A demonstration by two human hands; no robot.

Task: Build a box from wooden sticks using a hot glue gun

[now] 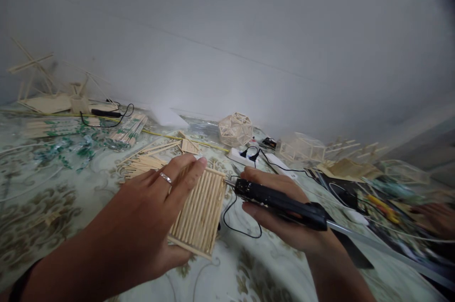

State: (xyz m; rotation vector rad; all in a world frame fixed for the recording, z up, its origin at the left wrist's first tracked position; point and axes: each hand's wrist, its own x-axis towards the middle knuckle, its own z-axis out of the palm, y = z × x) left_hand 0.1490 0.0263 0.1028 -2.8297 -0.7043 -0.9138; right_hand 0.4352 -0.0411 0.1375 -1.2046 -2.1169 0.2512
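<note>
Head view. Item: panel (202,212) of sticks, mid tabletop (53,207) toward the near edge, tilted, clasped by left hand (142,212) with fingers spread over its face. Item: black tool (280,203), gripped in right hand (284,233), metal tip at the panel's far right corner. Risk, judged: the tip lies near the left fingertips, so a slip could hurt them. The cord (234,228) may snag.

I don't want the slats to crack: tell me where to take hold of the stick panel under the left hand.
Pinch the stick panel at its near short edge, coming from the near side, thumb below, fingers flat across several slats, as the left hand seems to. The thin slats probably bear a broad grip better; the black corded tool crowds the far corner.
</note>
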